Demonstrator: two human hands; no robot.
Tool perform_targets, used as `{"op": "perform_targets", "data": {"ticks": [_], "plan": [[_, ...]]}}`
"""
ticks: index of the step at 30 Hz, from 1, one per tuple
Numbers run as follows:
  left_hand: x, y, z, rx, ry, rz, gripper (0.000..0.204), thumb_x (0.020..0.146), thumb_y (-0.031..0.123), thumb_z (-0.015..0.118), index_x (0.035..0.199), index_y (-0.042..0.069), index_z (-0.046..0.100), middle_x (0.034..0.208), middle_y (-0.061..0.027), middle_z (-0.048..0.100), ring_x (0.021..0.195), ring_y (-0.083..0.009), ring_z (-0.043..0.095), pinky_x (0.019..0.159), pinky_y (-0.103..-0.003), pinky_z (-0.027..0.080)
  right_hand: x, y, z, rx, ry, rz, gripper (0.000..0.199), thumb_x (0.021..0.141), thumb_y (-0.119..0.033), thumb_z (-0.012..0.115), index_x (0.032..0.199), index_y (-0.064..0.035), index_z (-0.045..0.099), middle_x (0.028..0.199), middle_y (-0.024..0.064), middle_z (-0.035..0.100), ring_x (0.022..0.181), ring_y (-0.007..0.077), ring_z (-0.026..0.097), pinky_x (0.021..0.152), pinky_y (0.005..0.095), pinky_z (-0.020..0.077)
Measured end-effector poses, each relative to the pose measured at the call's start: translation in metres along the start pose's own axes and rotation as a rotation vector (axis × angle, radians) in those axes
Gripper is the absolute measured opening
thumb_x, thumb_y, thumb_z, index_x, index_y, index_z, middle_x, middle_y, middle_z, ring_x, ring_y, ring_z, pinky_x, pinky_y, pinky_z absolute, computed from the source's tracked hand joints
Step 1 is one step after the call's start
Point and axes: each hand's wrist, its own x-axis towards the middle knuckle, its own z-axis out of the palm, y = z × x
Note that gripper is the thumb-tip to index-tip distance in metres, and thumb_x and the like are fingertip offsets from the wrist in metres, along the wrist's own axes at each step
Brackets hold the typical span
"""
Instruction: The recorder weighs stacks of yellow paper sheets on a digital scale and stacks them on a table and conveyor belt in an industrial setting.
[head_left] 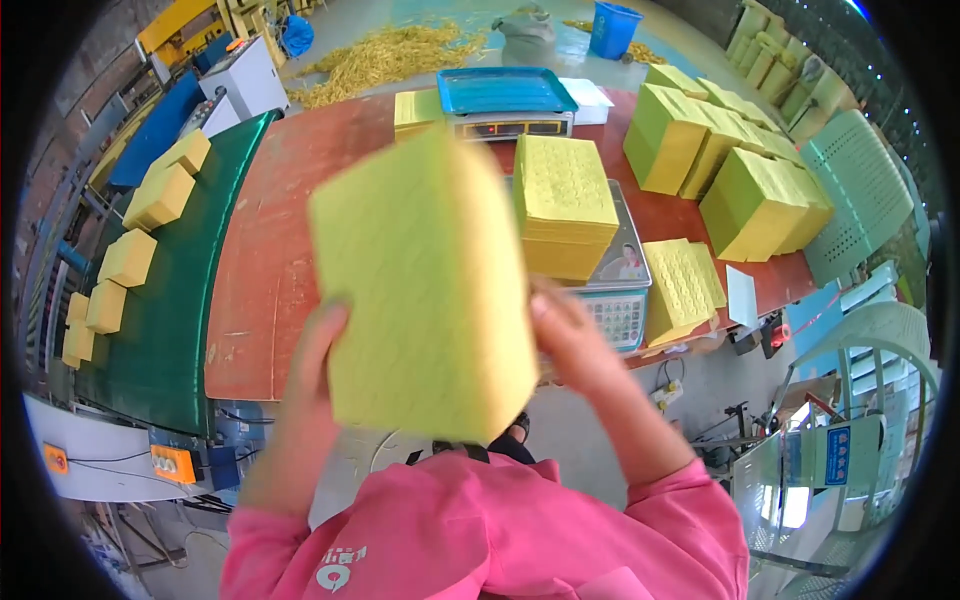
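Note:
I hold a thick stack of yellow-green paper sheets [425,290] upright, close to the camera and motion-blurred. My left hand [312,365] grips its left lower edge. My right hand [568,335] grips its right edge. Behind it, a second yellow stack [563,205] rests on a weighing scale [620,300] on the red-brown table [270,250]. Pink sleeves come in from the lower edge.
A green conveyor belt [180,300] at the left carries several yellow bundles [128,257]. Another scale with a blue tray [505,95] stands at the table's far edge. Tall yellow stacks [735,170] fill the right side. Green plastic chairs [860,190] stand at the right.

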Motion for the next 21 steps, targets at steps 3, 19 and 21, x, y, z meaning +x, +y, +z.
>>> {"op": "perform_targets", "data": {"ticks": [3,19,21], "plan": [[0.086,0.004,0.063,0.263,-0.092,0.216,0.052,0.094,0.036,0.058,0.133,0.003,0.052,0.128,-0.0109,0.060,0.117,-0.0196,0.058,0.098,-0.036,0.046,0.021,-0.064,-0.054,-0.272,0.148,-0.308,0.054,0.097,-0.042,0.054,0.132,-0.0020,0.053,0.106,0.0055,0.064,0.086,0.0096,0.058,0.076,0.0268,0.0490],[0.264,-0.029,0.082,0.214,-0.028,-0.253,0.062,0.084,0.053,0.065,0.128,0.010,0.057,0.119,-0.0057,0.064,0.107,-0.0189,0.061,0.087,-0.035,0.049,0.130,-0.063,-0.165,0.202,0.040,-0.080,0.034,0.099,-0.024,0.052,0.116,0.0045,0.059,0.097,0.0080,0.066,0.075,0.0148,0.064,0.069,0.0311,0.0552],[0.264,-0.030,0.081,0.207,-0.065,-0.252,0.063,0.084,0.054,0.065,0.128,0.011,0.057,0.120,-0.0048,0.064,0.108,-0.0187,0.060,0.087,-0.034,0.048,0.129,-0.063,-0.164,0.139,0.078,-0.075,0.033,0.098,-0.022,0.053,0.117,0.0050,0.060,0.099,0.0084,0.066,0.076,0.0150,0.064,0.068,0.0305,0.0545]]}}
